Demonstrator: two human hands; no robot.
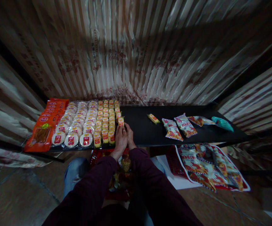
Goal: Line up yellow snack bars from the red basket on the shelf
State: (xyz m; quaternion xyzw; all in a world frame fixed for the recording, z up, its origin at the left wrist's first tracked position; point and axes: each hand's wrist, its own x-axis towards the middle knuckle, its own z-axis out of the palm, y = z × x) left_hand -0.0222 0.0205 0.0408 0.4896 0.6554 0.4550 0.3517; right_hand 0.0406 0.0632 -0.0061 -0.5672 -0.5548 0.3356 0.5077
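My left hand (121, 138) and my right hand (129, 135) are together at the front of a black shelf (140, 131), fingers closed around a small yellow wrapped snack (121, 121). It stands at the right side of rows of similar yellow wrapped snacks (105, 135). Left of those are rows of round white crackers (71, 140) in clear wrappers. Flat orange packs (41, 131) lie at the shelf's left end. The lower part of the held snack is hidden by my fingers.
Right along the shelf lie a single yellow snack (153, 118), white-and-red snack bags (172, 129) and a green packet (222, 123). Below, a large open bag (245, 185) holds several snack bags. Another red bag (117, 195) is between my legs. Striped sheeting (136, 56) hangs behind.
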